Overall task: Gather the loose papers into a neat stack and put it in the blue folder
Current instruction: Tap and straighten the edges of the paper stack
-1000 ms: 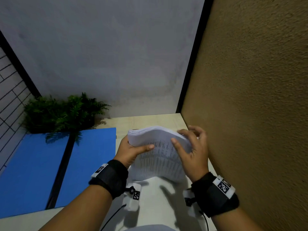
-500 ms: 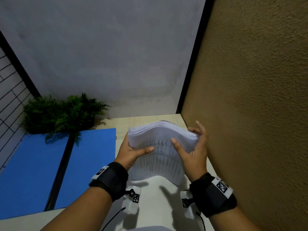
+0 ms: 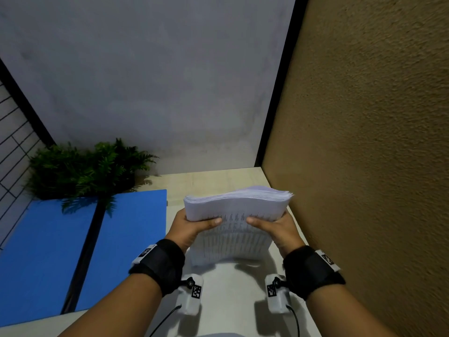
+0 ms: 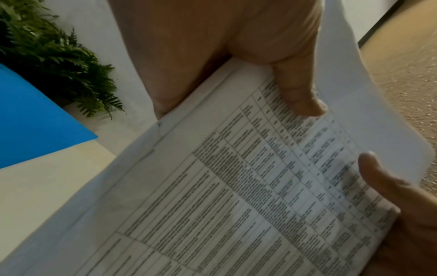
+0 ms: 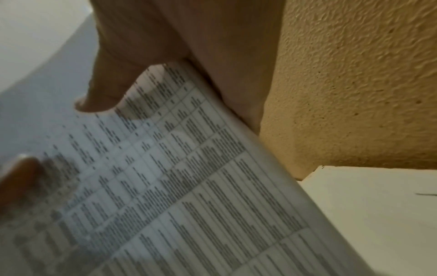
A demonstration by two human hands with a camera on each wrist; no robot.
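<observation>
Your left hand (image 3: 192, 227) and right hand (image 3: 279, 227) each pinch a side edge of the paper stack (image 3: 233, 215), thumbs on the printed face. The stack stands upright, bottom edge on the desk (image 3: 230, 295). Blue folder (image 3: 73, 239) lies open left of it, apart.

Dim, even light; soft shadows; wrist views blurred; wide-angle bending at edges.

Print on the paper stack (image 3: 233, 229) blurred, unreadable
</observation>
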